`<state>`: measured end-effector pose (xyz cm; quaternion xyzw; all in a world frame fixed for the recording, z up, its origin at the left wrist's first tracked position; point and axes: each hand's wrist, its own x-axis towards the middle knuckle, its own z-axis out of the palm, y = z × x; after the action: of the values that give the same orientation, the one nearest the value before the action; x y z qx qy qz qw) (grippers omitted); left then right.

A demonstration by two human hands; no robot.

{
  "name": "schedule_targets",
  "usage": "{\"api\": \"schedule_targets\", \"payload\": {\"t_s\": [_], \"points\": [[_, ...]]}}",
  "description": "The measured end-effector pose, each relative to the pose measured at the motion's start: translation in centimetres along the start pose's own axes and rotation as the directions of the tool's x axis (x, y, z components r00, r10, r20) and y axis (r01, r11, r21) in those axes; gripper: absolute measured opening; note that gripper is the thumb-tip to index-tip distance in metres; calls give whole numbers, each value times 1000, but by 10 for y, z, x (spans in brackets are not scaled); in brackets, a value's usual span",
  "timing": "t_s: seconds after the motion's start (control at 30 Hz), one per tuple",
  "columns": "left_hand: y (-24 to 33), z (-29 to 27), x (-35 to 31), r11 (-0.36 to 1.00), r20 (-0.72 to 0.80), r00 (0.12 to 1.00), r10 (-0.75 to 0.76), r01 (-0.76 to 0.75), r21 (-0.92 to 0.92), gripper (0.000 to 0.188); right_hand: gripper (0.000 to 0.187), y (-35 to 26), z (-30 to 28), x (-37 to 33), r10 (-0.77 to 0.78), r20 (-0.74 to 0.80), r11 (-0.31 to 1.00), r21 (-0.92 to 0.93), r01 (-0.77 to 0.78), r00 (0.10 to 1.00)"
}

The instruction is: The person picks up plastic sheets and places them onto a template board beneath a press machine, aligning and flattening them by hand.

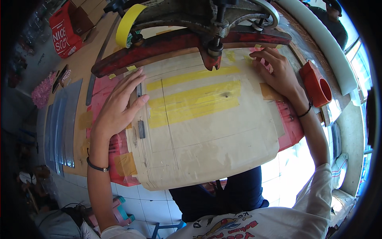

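Note:
A cream board [207, 143] with wide yellow tape strips [195, 101] and thin ruled lines lies in front of me on a bench. My left hand [121, 103] rests along its left side, fingers stretched out and thumb apart, beside a small dark metal block [141, 129]. At the far right corner is my right hand [274, 71], its fingers bent but apart, fingertips by the board's edge. I see nothing held in either hand. Just beyond both hands, a red press bar [167, 51] with a metal frame and bolts spans the board.
A yellow tape roll [129, 26] hangs on the press at left. Right of the board stands an orange-red tape dispenser [316, 83]. Clear plastic sheets [63, 123] and a red bag [63, 34] lie at left. Another person [334, 22] is at the far right.

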<state>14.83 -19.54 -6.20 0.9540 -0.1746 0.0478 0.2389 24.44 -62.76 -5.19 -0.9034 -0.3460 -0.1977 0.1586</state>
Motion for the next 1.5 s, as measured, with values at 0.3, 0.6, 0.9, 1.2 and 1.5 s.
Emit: {"api": "schedule_targets", "payload": {"t_s": [0.3,0.6,0.9,1.2,1.5], "points": [[-4,0,-2,999,5,1000,24,-24,23,60,32,-3,1,0,39,129,999,29,-43,991],[1,-7,0,999,38,999,26,-27,28,61,38,-6,0,1,-144,75,989,-35,147,987],[7,-7,2,996,23,999,-41,39,75,60,54,5,4,-2,-34,185,998,-43,42,982],[14,0,0,981,-39,998,-54,61,182,57,69,-3,1,-13,57,289,996,-78,-35,956],[25,2,-6,961,-55,990,-128,137,240,47,64,-5,5,-7,-14,241,999,-34,23,970]]}}
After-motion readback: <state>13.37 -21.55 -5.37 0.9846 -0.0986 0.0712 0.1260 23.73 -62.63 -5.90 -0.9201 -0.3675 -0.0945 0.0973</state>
